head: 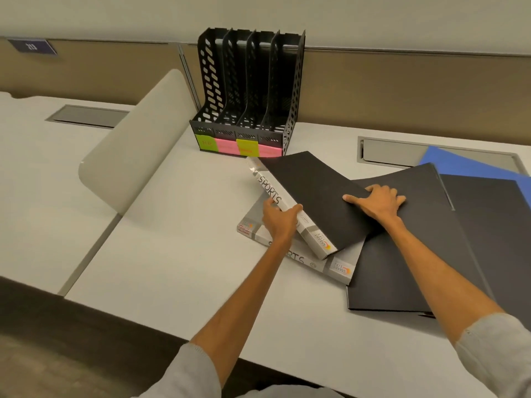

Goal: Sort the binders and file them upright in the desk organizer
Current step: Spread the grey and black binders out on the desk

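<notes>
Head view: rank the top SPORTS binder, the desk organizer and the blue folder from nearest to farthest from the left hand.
1. Top SPORTS binder: the left hand grips its spine.
2. Desk organizer: ahead of the hand, at the back of the desk.
3. Blue folder: far right, beyond the right hand.

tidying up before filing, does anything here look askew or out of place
Yes. The binders lie in a crooked, overlapping heap right of the organizer, whose slots are empty. The top binder, held by the left hand and right hand, sits tilted across a second binder, and a blue folder overlaps the desk hatch.
</notes>
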A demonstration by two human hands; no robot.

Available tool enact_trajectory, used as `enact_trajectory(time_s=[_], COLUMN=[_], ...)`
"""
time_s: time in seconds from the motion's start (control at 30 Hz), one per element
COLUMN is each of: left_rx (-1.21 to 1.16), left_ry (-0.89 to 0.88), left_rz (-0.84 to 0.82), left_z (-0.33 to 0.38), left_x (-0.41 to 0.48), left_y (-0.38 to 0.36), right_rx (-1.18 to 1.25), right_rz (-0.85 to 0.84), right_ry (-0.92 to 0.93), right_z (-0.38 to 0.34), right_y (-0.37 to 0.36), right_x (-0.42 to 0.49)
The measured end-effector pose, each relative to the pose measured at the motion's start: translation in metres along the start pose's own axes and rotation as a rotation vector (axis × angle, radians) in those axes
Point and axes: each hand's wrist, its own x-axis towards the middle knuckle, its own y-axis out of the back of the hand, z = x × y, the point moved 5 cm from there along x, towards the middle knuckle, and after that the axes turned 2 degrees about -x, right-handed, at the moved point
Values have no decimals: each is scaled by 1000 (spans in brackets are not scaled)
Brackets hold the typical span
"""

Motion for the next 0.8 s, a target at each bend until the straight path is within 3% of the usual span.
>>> enact_trajectory(time_s=[0.23,0.47,0.8], left_rx=[-317,-391,-326], left_ry=[-201,-412,-435], left_rz=[-160,-308,-183], left_z=[65,114,125], left_x=[-30,-57,-24], left_y=[-16,-29,38], right_rx=[232,642,751], right_rz=[-4,-62,15], right_ry=[-23,50,-41], right_z=[-6,-37,-81], right_y=[11,17,11], right_x=[-1,-12,-38])
